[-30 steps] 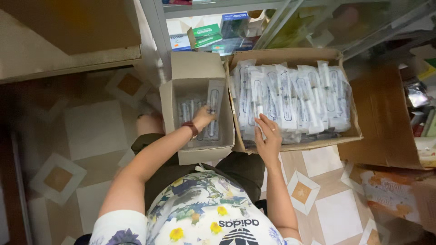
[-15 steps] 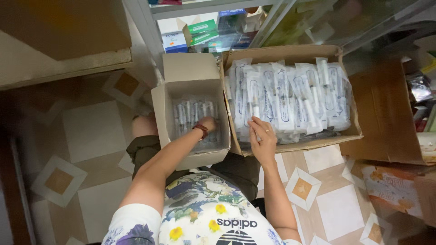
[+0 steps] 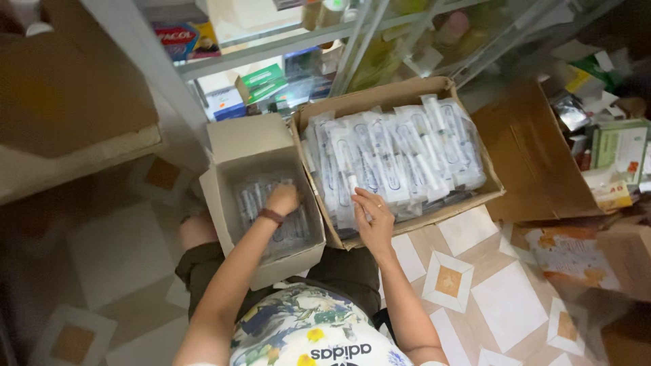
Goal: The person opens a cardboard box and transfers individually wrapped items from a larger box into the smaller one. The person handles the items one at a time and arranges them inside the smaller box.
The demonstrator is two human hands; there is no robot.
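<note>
Head view, left fingers: I saw my left hand down inside the small box, fingers curled under and pressed onto the packets there; whether they actually pinched one I could not tell.
Right fingers: my right hand lay spread and loose, fingertips touching the near edge of the wrapped syringes, gripping nothing.
Left wrist: a dark wristband sat just behind the hand, over the box's opening.
Small box contents: a thin layer of clear packets lay flat on the bottom, blurred, so I could not count them.
Small box position: it rested on my lap, flap standing open at the far side, touching the large box along its right wall.
Large box: it sat to the right, on the floor or my knee, packed full with syringes in white-and-clear wrappers lying in rows.
Floor: pale tiles with orange diamond insets showed on both sides of my legs.
Beyond: a glass-fronted shelf held small coloured cartons, among them a green carton.
Right side: another open cardboard box lay tipped beside the large one, with loose packages near it.
Left side: a brown wooden surface filled the upper corner.
</note>
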